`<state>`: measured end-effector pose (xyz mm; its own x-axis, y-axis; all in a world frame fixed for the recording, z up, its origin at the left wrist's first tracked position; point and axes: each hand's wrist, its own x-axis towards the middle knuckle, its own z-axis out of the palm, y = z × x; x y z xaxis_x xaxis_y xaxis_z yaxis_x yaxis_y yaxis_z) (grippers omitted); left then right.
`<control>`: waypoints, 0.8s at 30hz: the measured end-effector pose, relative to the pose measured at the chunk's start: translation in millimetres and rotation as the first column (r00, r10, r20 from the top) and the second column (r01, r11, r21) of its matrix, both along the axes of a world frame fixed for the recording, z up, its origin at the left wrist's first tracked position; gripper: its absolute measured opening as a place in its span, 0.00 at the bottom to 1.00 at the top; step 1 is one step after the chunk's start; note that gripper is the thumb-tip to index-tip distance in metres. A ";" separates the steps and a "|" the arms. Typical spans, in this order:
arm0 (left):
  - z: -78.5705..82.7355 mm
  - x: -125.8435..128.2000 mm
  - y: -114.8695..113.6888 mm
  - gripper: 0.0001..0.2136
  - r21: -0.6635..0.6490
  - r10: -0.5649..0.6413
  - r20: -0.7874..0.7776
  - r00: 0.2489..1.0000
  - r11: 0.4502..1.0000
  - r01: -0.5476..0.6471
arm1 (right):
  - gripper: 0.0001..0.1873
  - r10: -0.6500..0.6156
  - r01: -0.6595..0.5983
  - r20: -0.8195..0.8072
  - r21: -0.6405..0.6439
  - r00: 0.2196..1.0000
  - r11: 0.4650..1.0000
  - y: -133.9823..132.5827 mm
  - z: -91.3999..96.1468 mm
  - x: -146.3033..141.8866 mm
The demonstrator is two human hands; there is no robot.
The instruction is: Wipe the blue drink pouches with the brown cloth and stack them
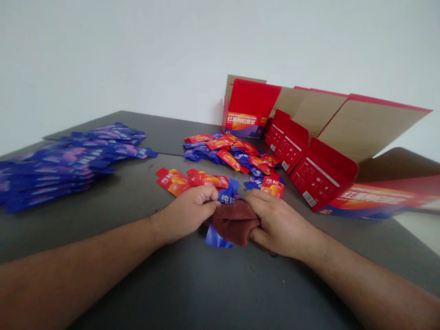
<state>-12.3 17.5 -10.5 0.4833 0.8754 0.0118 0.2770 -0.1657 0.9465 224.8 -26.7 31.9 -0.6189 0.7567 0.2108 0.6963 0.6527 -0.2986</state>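
Observation:
In the head view, a blue sachet [218,239] with white lettering lies tilted between my two hands, its middle covered by a folded brown cloth [237,223]. My right hand [275,215] is closed round the cloth and presses it over the sachet. Fingers curled in a pinch, my left hand [202,204] grips the sachet's left edge; its fingertips are partly hidden beside the cloth. Just beyond my left hand are an orange-red sachet [173,181] and another orange-red sachet [209,178].
A mixed heap of orange and blue sachets [227,149] lies farther back. Stacked blue sachets [68,160] spread over the left of the dark table [165,284]. Open red cartons [323,172] with raised flaps stand at the right, before a pale wall [137,55].

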 end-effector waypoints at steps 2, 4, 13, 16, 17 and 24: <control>0.1 -1.3 0.7 0.08 0.027 -0.004 -0.021 1.000 1.000 0.005 | 0.09 0.096 -0.095 0.023 -0.012 0.995 0.995 -1.9 -0.8 -0.1; -0.7 -2.2 1.1 0.08 0.038 -0.011 -0.022 1.000 0.999 0.012 | 0.10 0.118 -0.117 0.036 -0.014 0.992 0.993 -2.7 -1.4 0.0; -1.8 -0.3 -1.0 0.10 -0.015 0.003 0.015 1.000 1.000 -0.003 | 0.11 -0.072 0.073 -0.032 0.009 0.997 0.997 3.5 -2.1 1.2; -1.4 -2.0 0.6 0.09 0.041 -0.003 -0.028 1.000 0.999 0.004 | 0.10 0.053 -0.053 0.005 -0.011 0.999 0.999 1.8 -2.4 1.1; -1.3 -2.5 1.0 0.09 0.047 -0.011 -0.036 0.999 0.999 0.013 | 0.09 0.095 -0.094 0.021 -0.017 0.995 0.995 0.9 -2.3 1.0; -1.4 -1.3 0.7 0.10 0.048 0.011 -0.050 0.999 0.999 -0.009 | 0.11 -0.050 0.050 -0.016 0.022 0.999 0.998 1.1 -1.3 1.6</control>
